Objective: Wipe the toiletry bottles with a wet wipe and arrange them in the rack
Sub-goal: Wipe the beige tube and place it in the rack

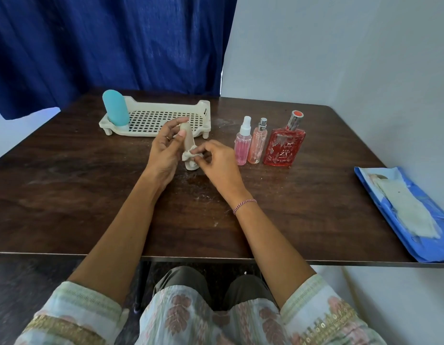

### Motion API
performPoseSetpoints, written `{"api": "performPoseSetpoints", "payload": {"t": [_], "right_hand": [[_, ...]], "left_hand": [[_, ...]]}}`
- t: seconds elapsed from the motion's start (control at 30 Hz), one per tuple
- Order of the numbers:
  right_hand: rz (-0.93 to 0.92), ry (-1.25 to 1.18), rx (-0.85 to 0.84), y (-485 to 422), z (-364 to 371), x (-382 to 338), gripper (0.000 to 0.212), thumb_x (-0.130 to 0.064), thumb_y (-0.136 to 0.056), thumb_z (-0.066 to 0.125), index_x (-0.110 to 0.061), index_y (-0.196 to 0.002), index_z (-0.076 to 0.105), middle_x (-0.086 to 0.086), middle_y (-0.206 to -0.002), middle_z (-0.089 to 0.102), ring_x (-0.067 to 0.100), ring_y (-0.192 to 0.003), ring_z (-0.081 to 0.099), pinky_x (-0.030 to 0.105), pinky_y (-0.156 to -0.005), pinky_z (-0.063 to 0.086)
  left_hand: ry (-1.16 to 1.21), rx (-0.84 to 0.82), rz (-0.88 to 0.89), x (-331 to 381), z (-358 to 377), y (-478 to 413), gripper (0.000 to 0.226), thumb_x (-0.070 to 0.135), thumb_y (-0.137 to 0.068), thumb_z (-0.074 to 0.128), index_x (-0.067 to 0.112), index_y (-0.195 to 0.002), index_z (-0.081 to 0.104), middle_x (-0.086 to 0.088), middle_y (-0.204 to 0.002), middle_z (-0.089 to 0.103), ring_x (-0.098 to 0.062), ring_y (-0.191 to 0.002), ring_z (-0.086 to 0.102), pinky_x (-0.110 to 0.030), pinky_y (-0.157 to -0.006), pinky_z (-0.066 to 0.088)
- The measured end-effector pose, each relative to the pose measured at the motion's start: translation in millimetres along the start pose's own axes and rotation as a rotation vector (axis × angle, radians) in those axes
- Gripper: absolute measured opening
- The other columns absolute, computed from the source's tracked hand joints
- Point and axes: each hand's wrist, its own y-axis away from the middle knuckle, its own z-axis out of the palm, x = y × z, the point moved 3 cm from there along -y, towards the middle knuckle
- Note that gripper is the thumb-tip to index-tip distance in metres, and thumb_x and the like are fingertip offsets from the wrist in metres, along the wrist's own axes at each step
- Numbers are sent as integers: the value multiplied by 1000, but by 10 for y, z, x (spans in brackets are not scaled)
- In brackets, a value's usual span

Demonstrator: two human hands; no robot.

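Observation:
My left hand [166,148] grips a small beige tube-shaped bottle [188,139] standing cap-down on the table. My right hand [217,161] pinches a crumpled white wet wipe [191,155] against the bottle's lower part. Behind them sits a cream perforated rack [166,115] with a teal bottle [115,108] standing cap-down in its left end. To the right stand a pink spray bottle [242,143], a peach spray bottle [257,143] and a flat red perfume bottle [284,143].
A blue wet-wipe pack [400,210] lies open at the table's right edge. The dark wooden table [91,195] ends just before my knees. A blue curtain hangs behind the table, and a pale wall rises on the right.

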Motion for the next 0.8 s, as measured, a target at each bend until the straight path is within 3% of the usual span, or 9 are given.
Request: {"api": "performPoseSetpoints", "payload": {"t": [0.2, 0.4, 0.47, 0.6, 0.8], "right_hand": [[-69, 29, 9, 42, -13, -65, 11, -2, -78, 71, -5, -89, 70, 7, -90, 65, 16, -79, 64, 27, -74, 54], [-4, 111, -118, 30, 75, 26, 12, -3, -74, 74, -7, -85, 73, 7, -88, 64, 18, -78, 62, 34, -76, 53], [-11, 134, -145, 38, 82, 10, 12, -3, -75, 73, -7, -86, 73, 7, -89, 65, 19, -80, 62, 33, -77, 52], [-48, 64, -9, 25, 8, -46, 12, -4, -77, 73, -6, -89, 71, 6, -90, 65, 13, -80, 62, 23, -76, 51], [-8, 108, -114, 14, 73, -22, 12, -5, -76, 73, -7, -87, 72, 6, -91, 65, 17, -82, 63, 32, -79, 53]], "left_hand": [[-42, 4, 8, -45, -29, 8, 20, 21, -93, 56, 30, -110, 61, 3, -108, 55, -11, -104, 52, -35, -96, 45], [-3, 21, 12, -10, 7, 20, 21, 12, -98, 47, 26, -109, 58, 2, -106, 53, -7, -96, 54, -26, -83, 52], [5, 32, 7, -30, -11, 17, 20, 14, -98, 48, 27, -109, 59, 3, -110, 54, -10, -100, 53, -30, -86, 52], [-27, 5, 23, -60, -5, 10, 19, 25, -93, 53, 31, -108, 64, 1, -115, 55, -17, -105, 51, -32, -87, 49], [-19, -17, 35, -52, -8, -13, 28, 27, -94, 48, 40, -112, 66, 2, -135, 50, -26, -132, 42, -42, -107, 40]]}}
